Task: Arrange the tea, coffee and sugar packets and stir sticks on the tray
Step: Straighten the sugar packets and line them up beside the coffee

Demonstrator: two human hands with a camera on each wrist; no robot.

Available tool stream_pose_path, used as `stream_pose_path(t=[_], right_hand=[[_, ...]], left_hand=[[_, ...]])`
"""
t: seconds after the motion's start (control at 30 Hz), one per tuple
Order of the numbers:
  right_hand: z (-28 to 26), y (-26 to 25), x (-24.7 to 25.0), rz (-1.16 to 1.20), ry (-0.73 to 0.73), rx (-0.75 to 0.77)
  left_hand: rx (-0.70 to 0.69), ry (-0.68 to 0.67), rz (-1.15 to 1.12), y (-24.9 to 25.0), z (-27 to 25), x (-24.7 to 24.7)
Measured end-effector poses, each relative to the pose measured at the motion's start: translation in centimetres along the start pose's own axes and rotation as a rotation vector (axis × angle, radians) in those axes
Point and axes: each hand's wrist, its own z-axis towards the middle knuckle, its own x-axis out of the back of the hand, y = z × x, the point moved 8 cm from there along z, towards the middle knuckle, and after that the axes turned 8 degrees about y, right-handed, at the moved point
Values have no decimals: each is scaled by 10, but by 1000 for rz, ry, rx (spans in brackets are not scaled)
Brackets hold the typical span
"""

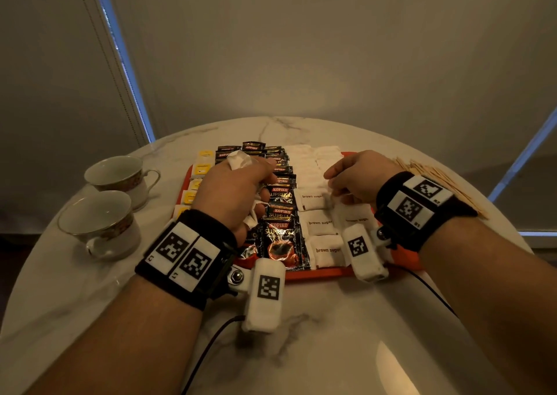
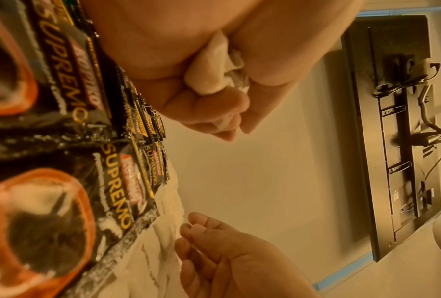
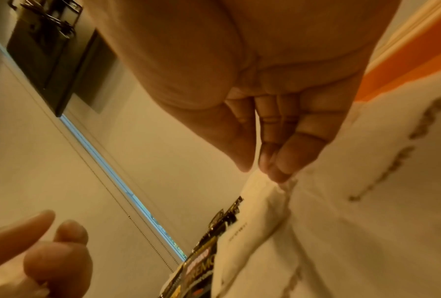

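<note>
An orange tray [image 1: 319,274] holds a column of yellow tea packets [image 1: 200,168] at the left, black coffee packets [image 1: 281,244] in the middle and white brown sugar packets [image 1: 324,250] at the right. My left hand [image 1: 259,183] hovers over the coffee packets and grips a bunch of white sugar packets [image 1: 238,158] [image 2: 211,66] in its fist. My right hand [image 1: 334,180] [image 3: 254,169] is low over the sugar rows, thumb and fingertips pinching the edge of one sugar packet [image 3: 265,191]. Wooden stir sticks [image 1: 434,174] lie heaped on the table right of the tray.
Two empty teacups [image 1: 117,174] [image 1: 99,222] stand on the round marble table [image 1: 301,349] left of the tray. A black cable [image 1: 211,343] runs from the left wrist across the table's near part. Walls and blinds rise behind the table.
</note>
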Motion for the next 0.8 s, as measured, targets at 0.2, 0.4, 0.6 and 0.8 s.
stream_pose_path(t=[0.2, 0.4, 0.6, 0.8], right_hand=[[-16, -23, -12, 107, -68, 79], [-26, -28, -29, 129, -197, 19], [-39, -46, -24, 334, -213, 266], [-42, -36, -25, 451, -205, 311]], left_hand=[[92, -22, -21, -1, -5, -4], [137, -79, -33, -2, -12, -8], [129, -239, 71, 0, -24, -20], [118, -356, 162, -1, -29, -29]])
